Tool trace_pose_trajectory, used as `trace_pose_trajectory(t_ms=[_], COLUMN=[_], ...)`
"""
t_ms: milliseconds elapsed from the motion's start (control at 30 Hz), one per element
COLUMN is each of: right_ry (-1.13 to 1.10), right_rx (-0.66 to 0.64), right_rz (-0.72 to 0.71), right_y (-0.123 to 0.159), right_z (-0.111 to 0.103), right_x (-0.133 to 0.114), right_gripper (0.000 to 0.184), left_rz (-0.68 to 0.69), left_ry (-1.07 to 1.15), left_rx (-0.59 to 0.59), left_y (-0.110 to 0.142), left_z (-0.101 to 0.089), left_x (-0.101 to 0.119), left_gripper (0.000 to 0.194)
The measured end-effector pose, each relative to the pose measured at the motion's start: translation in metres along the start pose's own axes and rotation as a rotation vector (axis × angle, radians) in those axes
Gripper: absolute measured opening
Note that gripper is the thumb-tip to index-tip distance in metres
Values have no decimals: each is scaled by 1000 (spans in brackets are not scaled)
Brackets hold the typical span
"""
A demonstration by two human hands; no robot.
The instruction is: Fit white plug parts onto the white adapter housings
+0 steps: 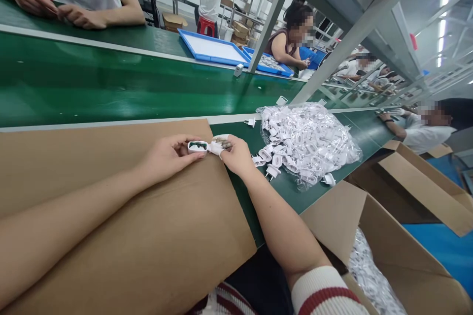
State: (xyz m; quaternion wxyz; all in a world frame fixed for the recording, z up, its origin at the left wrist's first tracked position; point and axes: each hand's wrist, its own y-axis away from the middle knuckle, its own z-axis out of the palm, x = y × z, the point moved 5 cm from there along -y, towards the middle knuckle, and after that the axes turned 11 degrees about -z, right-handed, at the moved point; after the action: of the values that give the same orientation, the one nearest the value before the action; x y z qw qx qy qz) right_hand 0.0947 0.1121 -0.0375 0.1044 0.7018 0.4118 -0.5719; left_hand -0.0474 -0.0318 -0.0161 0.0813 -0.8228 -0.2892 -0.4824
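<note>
My left hand (173, 154) grips a small white oval charger housing (197, 146) between thumb and fingers. Its open end faces me, with a dark green part and white pieces visible inside. Close against the housing's right end is my right hand (233, 152), fingers drawn together in a pinch; white coverings wrap some of its fingertips. What the pinch holds, if anything, is hidden. To the right lies a clear plastic bag (314, 138) full of white plug housings. Several loose plug housings (273, 171) have spilled beside it, some with prongs showing.
Brown cardboard (140, 241) covers the table under my arms. Beyond runs a green conveyor belt (111, 83), with blue-rimmed trays (214, 49) past it. An open carton (402, 251) with bagged parts stands at lower right. Slanting metal posts and co-workers are around the line.
</note>
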Motion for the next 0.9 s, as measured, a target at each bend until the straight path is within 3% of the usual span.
trace_pose_trajectory(t_ms=[133, 200, 300, 533, 767, 900], right_ry=[109, 206, 357, 430, 623, 630], right_rx=[153, 109, 3, -166, -222, -263], right_rz=[-284, -424, -523, -461, -397, -394], right_y=[3, 8, 12, 11, 6, 1], right_z=[-6, 1, 13, 25, 31, 30], right_x=[-22, -38, -52, -53, -63, -75], right_gripper=[31, 33, 37, 44, 45, 39], left_rz=[-45, -33, 27, 64, 72, 31], left_ry=[25, 29, 43, 44, -24, -102], left_rx=[-23, -38, -29, -42, -49, 16], left_y=[0, 0, -1, -2, -4, -4], left_z=[0, 0, 0, 2, -2, -8], left_x=[-1, 0, 1, 1, 2, 5], left_gripper=[60, 60, 56, 51, 54, 63])
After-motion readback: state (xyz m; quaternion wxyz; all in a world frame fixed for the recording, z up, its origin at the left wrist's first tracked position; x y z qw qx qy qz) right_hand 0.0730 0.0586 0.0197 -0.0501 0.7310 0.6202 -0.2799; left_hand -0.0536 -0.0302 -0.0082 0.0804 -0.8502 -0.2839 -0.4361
